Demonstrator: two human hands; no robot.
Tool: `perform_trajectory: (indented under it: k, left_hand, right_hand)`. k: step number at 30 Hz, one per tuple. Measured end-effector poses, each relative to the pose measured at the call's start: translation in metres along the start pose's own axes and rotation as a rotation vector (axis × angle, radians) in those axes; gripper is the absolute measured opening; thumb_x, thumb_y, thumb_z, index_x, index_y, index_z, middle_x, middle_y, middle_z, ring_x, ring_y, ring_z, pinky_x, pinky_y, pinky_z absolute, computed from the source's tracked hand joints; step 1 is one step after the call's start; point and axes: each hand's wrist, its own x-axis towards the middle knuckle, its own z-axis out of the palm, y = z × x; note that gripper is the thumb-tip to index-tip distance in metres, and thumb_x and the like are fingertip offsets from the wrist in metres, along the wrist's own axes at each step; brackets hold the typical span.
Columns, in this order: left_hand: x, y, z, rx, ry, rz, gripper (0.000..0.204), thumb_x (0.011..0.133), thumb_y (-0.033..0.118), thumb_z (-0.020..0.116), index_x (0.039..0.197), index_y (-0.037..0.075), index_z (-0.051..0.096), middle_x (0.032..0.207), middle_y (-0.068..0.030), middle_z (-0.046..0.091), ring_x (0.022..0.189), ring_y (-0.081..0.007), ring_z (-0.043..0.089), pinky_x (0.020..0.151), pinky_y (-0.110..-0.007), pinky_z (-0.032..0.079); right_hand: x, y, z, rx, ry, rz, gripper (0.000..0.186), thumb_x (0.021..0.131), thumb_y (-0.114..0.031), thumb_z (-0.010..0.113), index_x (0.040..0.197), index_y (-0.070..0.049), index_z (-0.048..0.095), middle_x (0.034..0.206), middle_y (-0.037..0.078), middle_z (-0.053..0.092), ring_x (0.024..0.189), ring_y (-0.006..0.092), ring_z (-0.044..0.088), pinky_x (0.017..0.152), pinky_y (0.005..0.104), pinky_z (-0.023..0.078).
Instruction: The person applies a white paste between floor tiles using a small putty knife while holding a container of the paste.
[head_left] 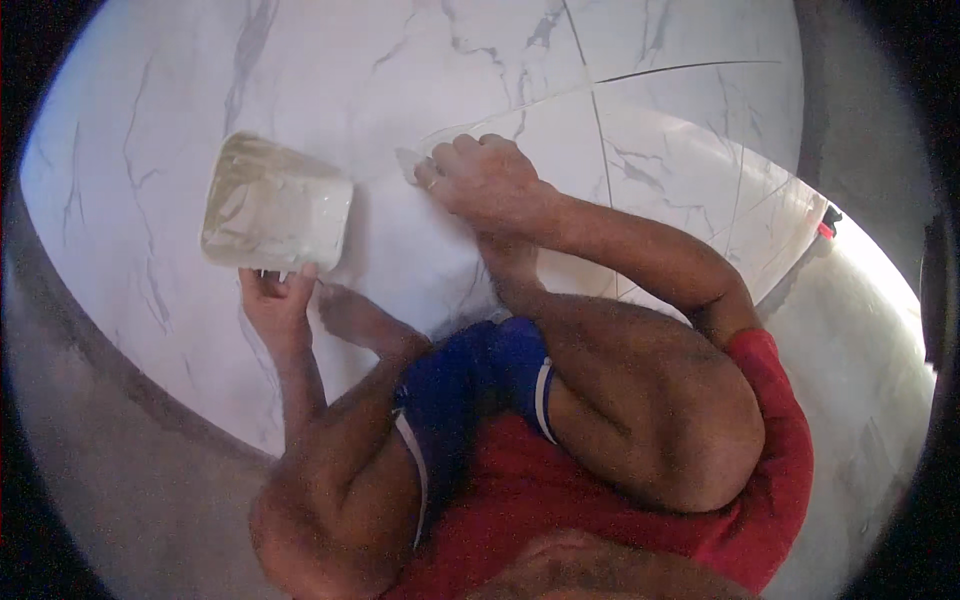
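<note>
My left hand (277, 303) grips the near edge of a squarish white plastic tub (344, 225), its thumb on the rim. The tub is tipped so that its inside shows, with whitish paste (300, 205) smeared over the bottom and walls. To the right of it, my right hand (488, 183) is closed and low over the marbled tile floor. From its fingers, on the left, sticks out a small, pale, flat piece (406, 163) like a spreader, mostly hidden by the hand. A whitish line (500, 113) runs along a tile joint just beyond my knuckles.
White floor tiles with grey veins (400, 70) spread ahead of me, crossed by dark joints (604, 150). My bare feet (360, 318) rest on them. Grey surfaces (850, 120) border the tiles. A small red and black object (829, 222) lies at the far right edge.
</note>
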Motion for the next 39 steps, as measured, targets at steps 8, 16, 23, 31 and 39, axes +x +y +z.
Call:
perform_trajectory:
  k: [8,16,23,31,39]
  left_hand:
    - [-0.003,-0.002,0.0,-0.032,0.033,-0.039,0.076,0.076,-0.01,0.076,0.143,-0.002,0.041,0.138,-0.0158,0.05,0.126,-0.027,0.053,0.103,-0.042,0.048]
    - [-0.002,0.001,0.003,0.053,-0.015,0.038,0.07,0.08,0.004,0.08,0.14,-0.004,0.045,0.134,-0.0164,0.056,0.122,-0.0285,0.056,0.105,-0.043,0.045]
    - [-0.002,0.002,0.01,-0.004,0.004,0.057,0.071,0.079,0.004,0.082,0.139,-0.004,0.046,0.133,-0.0161,0.056,0.12,-0.0278,0.057,0.103,-0.042,0.046]
    - [-0.003,0.0,0.006,-0.005,0.045,-0.021,0.072,0.076,-0.007,0.077,0.14,-0.003,0.044,0.134,-0.0164,0.053,0.122,-0.0279,0.055,0.102,-0.041,0.048]
    - [-0.002,0.0,0.009,0.061,0.023,0.079,0.069,0.079,0.002,0.079,0.139,-0.005,0.046,0.133,-0.0158,0.057,0.122,-0.0256,0.056,0.104,-0.04,0.045]
  right_hand:
    - [-0.058,0.071,0.001,-0.12,-0.138,0.249,0.028,0.09,-0.024,0.062,0.118,-0.021,0.067,0.097,0.007,0.064,0.09,0.0235,0.067,0.069,0.0388,0.056]
    - [-0.115,0.15,0.009,-0.238,-0.071,0.356,0.025,0.095,-0.036,0.061,0.119,-0.033,0.068,0.098,0.003,0.069,0.088,0.0207,0.068,0.071,0.0391,0.055]
    - [-0.156,0.206,0.01,-0.351,-0.029,0.407,0.026,0.094,-0.036,0.063,0.119,-0.033,0.069,0.097,0.001,0.068,0.09,0.0205,0.067,0.072,0.0393,0.055]
    - [-0.119,0.134,-0.01,-0.005,0.053,0.446,0.028,0.09,-0.035,0.065,0.117,-0.03,0.068,0.094,0.003,0.066,0.086,0.0242,0.067,0.069,0.0423,0.057]
    - [-0.023,0.0,0.007,0.014,0.016,0.14,0.028,0.084,-0.024,0.064,0.111,-0.018,0.066,0.087,0.005,0.061,0.082,0.0239,0.067,0.063,0.0392,0.054]
